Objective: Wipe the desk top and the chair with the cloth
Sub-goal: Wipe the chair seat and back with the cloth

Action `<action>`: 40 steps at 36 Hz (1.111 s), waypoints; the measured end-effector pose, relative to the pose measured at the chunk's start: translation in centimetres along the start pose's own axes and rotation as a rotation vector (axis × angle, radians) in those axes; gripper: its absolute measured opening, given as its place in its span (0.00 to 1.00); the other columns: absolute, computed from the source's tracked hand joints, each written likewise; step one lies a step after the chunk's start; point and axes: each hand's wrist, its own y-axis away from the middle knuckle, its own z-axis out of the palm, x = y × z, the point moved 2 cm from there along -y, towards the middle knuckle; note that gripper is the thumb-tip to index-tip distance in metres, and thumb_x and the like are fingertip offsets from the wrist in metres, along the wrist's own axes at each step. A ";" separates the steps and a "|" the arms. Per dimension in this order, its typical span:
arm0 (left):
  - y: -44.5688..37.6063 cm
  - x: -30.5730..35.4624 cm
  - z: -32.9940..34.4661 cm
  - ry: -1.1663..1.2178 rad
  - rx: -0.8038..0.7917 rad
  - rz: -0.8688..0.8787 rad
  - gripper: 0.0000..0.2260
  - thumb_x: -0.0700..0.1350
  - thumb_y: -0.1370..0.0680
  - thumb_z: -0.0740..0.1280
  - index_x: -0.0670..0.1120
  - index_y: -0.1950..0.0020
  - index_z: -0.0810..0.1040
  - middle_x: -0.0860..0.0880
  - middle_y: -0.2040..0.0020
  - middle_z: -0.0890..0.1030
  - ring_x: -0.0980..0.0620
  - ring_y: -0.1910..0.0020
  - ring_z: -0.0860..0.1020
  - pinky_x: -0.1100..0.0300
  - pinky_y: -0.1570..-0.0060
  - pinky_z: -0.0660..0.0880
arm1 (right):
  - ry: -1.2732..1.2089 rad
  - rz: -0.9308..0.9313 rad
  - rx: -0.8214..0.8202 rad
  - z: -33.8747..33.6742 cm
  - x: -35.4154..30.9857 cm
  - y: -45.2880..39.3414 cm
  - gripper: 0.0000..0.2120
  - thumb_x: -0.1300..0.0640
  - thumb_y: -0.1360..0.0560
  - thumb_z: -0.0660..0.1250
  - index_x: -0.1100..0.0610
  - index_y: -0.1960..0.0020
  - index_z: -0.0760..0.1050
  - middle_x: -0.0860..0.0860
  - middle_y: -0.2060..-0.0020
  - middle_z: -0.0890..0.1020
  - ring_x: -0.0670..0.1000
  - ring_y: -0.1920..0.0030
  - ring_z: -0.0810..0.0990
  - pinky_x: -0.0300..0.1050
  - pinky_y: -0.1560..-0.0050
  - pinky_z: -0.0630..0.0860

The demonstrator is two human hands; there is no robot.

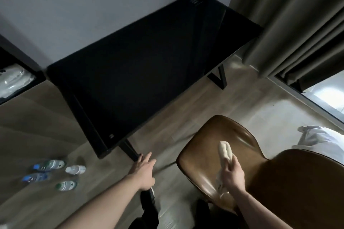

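Note:
A black desk top [149,65] fills the middle of the head view, bare and set against the wall. A brown glossy chair [210,156] stands at the lower right, its seat facing me and its backrest nearer to me at the right. My right hand [232,172] is closed around a rolled cream cloth [225,151], held just over the chair seat. The cloth's lower end hangs below my fist. My left hand [145,171] hovers with fingers apart above the floor, near the desk's front leg, holding nothing.
Several plastic water bottles [55,173] lie on the wooden floor at the lower left. A dark shelf unit [16,72] stands left of the desk. Grey curtains [290,20] hang at the right by a window. White bedding [316,137] shows at the right edge.

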 end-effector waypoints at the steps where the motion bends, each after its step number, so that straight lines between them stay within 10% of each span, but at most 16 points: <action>1: -0.4 0.8 0.6 0.018 -0.001 -0.007 0.33 0.46 0.22 0.65 0.50 0.18 0.57 0.50 0.17 0.44 0.43 0.18 0.45 0.52 0.21 0.51 | 0.038 -0.029 0.011 -1.0 0.6 -0.8 0.14 0.55 0.18 0.60 0.41 0.35 0.72 0.47 0.53 0.80 0.46 0.61 0.78 0.44 0.59 0.71; 6: -3.9 5.2 4.0 0.145 0.029 -0.052 0.32 0.47 0.22 0.65 0.50 0.19 0.58 0.52 0.17 0.45 0.45 0.19 0.49 0.52 0.22 0.55 | 0.255 -0.146 0.017 -2.9 6.8 -8.2 0.22 0.57 0.18 0.61 0.50 0.25 0.68 0.56 0.30 0.74 0.63 0.35 0.75 0.56 0.40 0.73; 16: -14.5 10.5 13.0 0.242 0.036 -0.035 0.33 0.51 0.21 0.65 0.52 0.18 0.56 0.52 0.17 0.47 0.46 0.19 0.50 0.50 0.22 0.56 | 0.700 -0.365 -0.406 5.6 18.2 -14.8 0.30 0.49 0.17 0.56 0.54 0.18 0.54 0.53 0.19 0.54 0.56 0.19 0.43 0.54 0.21 0.45; 25: -25.0 10.0 19.0 0.470 0.213 -0.056 0.36 0.62 0.20 0.62 0.55 0.17 0.49 0.51 0.17 0.49 0.45 0.19 0.54 0.50 0.23 0.56 | 0.707 -0.187 -0.134 12.6 24.7 -16.3 0.38 0.31 0.21 0.50 0.37 0.20 0.33 0.48 0.21 0.29 0.59 0.22 0.29 0.73 0.27 0.38; 33: -28.5 9.2 22.6 0.788 0.385 -0.067 0.28 0.57 0.20 0.66 0.56 0.21 0.64 0.49 0.23 0.67 0.47 0.27 0.70 0.53 0.28 0.66 | 0.710 -0.357 0.127 15.3 27.8 -17.5 0.38 0.30 0.26 0.53 0.38 0.19 0.51 0.48 0.18 0.51 0.59 0.19 0.49 0.72 0.27 0.48; 40: -28.2 9.3 22.8 0.818 0.432 -0.066 0.25 0.50 0.19 0.67 0.53 0.22 0.67 0.47 0.24 0.71 0.46 0.27 0.70 0.57 0.32 0.67 | 0.744 -0.399 0.119 14.9 27.8 -17.5 0.36 0.27 0.24 0.46 0.34 0.20 0.39 0.45 0.18 0.40 0.56 0.19 0.36 0.67 0.26 0.36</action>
